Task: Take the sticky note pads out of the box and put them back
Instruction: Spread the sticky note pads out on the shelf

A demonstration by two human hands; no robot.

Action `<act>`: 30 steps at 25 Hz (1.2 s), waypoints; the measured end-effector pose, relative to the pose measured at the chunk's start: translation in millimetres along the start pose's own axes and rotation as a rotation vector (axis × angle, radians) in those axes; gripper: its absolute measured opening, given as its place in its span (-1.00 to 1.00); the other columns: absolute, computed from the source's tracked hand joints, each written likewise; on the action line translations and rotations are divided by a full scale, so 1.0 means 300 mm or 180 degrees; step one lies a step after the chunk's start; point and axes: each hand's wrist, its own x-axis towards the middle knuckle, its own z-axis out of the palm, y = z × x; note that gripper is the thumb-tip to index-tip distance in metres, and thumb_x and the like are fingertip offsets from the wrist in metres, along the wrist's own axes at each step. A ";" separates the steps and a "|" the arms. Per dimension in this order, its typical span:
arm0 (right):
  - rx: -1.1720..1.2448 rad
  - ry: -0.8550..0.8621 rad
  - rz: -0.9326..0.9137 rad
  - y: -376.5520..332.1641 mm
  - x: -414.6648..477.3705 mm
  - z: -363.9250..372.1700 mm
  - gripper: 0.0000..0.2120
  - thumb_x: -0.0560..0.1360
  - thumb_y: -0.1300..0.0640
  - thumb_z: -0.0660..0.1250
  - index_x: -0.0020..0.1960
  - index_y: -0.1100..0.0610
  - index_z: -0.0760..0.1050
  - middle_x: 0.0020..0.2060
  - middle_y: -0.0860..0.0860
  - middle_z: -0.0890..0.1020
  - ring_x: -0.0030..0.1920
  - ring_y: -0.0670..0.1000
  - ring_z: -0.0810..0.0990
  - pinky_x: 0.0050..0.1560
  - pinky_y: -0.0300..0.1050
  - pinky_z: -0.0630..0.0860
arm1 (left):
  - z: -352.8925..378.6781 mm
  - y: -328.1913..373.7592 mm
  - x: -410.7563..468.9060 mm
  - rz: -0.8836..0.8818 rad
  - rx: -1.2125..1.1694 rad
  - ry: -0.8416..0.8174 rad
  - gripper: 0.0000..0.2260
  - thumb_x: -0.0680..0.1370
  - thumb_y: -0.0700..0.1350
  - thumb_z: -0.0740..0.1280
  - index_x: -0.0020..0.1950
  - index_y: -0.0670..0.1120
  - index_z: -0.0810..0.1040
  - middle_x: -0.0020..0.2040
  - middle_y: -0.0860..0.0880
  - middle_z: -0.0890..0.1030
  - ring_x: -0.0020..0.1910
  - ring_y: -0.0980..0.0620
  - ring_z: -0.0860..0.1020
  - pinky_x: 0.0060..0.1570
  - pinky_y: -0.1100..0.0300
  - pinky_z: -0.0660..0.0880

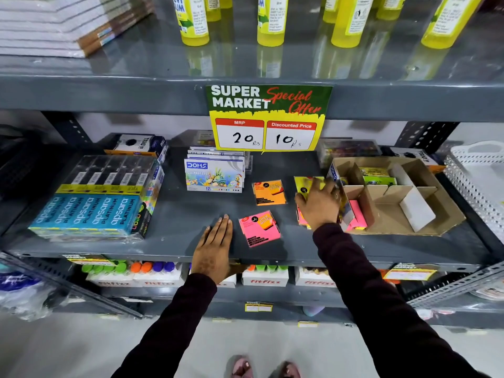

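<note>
Left hand [215, 248]: flat, fingers together, palm down on the grey metal shelf [174, 214], holding nothing.
Right hand [320, 204]: fingers spread over a yellow sticky note pad [305, 184] beside the brown cardboard box [425, 211]; grip unclear.
Pink sticky note pad [259, 227]: lying on the shelf between the hands.
Orange sticky note pad [269, 192]: lying further back.
Box: more pink pads [357, 214] inside.

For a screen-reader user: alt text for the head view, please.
A right hand reaches over sticky note pads beside a cardboard box on a grey shop shelf. The left hand rests flat near a pink pad; an orange pad lies behind.

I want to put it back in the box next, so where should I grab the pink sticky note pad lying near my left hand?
The pink square sticky note pad lies flat on the grey metal shelf, apart from everything. Probably come from above and pinch its two opposite side edges; its flat face gives no hold.
</note>
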 end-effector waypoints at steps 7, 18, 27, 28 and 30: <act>0.0025 -0.0868 0.0006 -0.004 0.194 0.082 -0.47 0.54 0.00 0.23 0.42 0.23 0.22 0.38 0.35 0.26 0.34 0.36 0.33 0.40 0.15 0.31 | 0.010 -0.008 0.004 -0.0023 -0.0175 -0.0149 -0.03 0.26 0.43 0.14 0.42 -0.26 0.20 0.43 -0.23 0.29 0.39 -0.19 0.27 0.32 -0.16 0.10; -0.0169 -0.0658 0.0215 0.018 -0.078 -0.011 -0.34 0.38 -0.10 0.40 0.28 0.29 0.31 0.26 0.32 0.39 0.26 0.35 0.41 0.21 0.21 0.45 | 0.020 -0.012 0.005 -0.0090 0.0097 -0.0176 -0.04 0.30 0.47 0.05 0.43 -0.24 0.16 0.44 -0.21 0.26 0.40 -0.15 0.26 0.33 -0.12 0.16; 0.0309 -0.0621 -0.0741 -0.167 -0.245 0.026 -0.36 0.44 -0.11 0.33 0.36 0.23 0.28 0.29 0.27 0.37 0.24 0.29 0.39 0.28 0.14 0.37 | 0.012 -0.012 -0.004 -0.0042 -0.0010 -0.0045 0.00 0.24 0.43 0.24 0.43 -0.26 0.20 0.44 -0.20 0.26 0.40 -0.14 0.26 0.36 -0.04 0.15; 0.0313 -0.0661 -0.0822 -0.188 -0.266 0.041 -0.37 0.44 -0.11 0.33 0.36 0.23 0.28 0.30 0.27 0.37 0.25 0.30 0.39 0.29 0.14 0.37 | 0.011 -0.010 -0.003 -0.0030 0.0006 -0.0050 0.02 0.22 0.41 0.33 0.43 -0.27 0.20 0.44 -0.21 0.26 0.39 -0.15 0.27 0.34 -0.08 0.16; 0.0260 -0.0656 -0.0937 -0.209 -0.289 0.072 -0.39 0.45 -0.10 0.32 0.36 0.22 0.28 0.29 0.27 0.38 0.27 0.31 0.38 0.31 0.16 0.36 | 0.008 -0.007 -0.001 -0.0034 0.0051 -0.0071 0.06 0.18 0.38 0.43 0.42 -0.27 0.19 0.43 -0.22 0.27 0.38 -0.16 0.29 0.31 -0.11 0.15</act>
